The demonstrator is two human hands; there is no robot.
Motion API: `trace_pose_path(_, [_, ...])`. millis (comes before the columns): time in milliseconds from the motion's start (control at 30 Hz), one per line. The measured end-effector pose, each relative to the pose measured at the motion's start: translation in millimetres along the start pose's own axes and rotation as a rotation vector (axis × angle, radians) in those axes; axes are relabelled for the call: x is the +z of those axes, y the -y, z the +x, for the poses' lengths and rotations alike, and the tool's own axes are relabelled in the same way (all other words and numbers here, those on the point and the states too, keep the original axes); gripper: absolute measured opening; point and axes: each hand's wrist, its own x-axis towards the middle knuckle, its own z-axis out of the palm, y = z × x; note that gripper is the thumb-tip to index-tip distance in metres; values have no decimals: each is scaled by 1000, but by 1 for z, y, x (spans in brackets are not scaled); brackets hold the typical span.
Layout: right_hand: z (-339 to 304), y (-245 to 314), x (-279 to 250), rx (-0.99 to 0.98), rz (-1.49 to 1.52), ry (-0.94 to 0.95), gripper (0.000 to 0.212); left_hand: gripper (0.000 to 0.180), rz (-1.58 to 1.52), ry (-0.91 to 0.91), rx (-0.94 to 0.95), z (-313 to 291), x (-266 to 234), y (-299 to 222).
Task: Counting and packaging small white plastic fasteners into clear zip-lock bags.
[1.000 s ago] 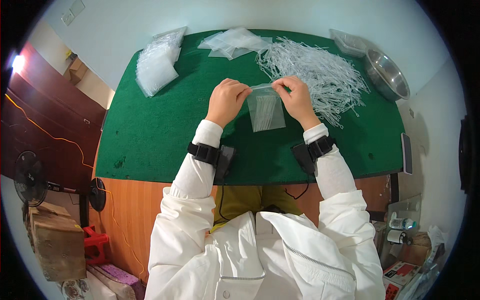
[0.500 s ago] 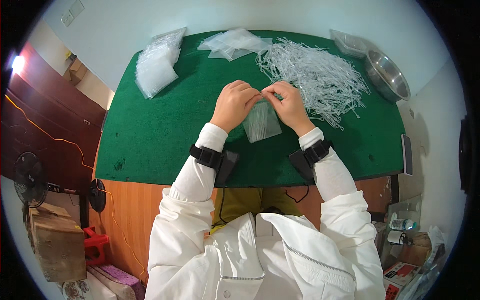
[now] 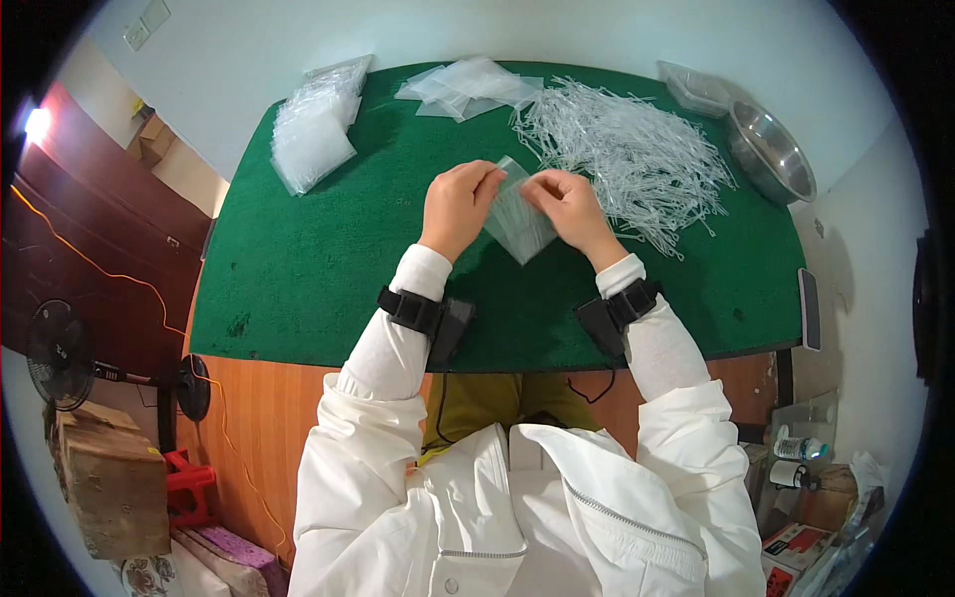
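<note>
A small clear plastic bag [image 3: 521, 231] hangs tilted between my hands, its corner pointing down above the green tabletop. Thin, pale sticks or strips show through its film. My left hand [image 3: 461, 207] pinches the bag near its upper left corner, thumb against the fingers. On the other side, my right hand [image 3: 570, 207] is closed at the bag's right edge, its fingertips bent against the film. A large heap of thin, clear looped pieces [image 3: 632, 154] lies just beyond my right hand.
A stack of clear bags [image 3: 313, 139] lies at the far left, and flat bags [image 3: 468, 85] spread at the back. A steel bowl [image 3: 771, 154] stands at the right beside a clear plastic packet [image 3: 693, 88]. A phone-like flat object [image 3: 811, 308] sits at the table's right edge.
My hands have moved slightly apart along the bag's top. The bag has turned, so a corner now points down and another shows between my hands.
</note>
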Motion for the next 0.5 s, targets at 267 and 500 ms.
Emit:
trace_pose_path(267, [3, 0, -11, 65, -62, -32, 22, 16, -83, -63, -200, 2, -4, 1])
trace_pose_path(500, [4, -2, -14, -8, -46, -181, 25, 18, -234, -19, -336, 2, -2, -4])
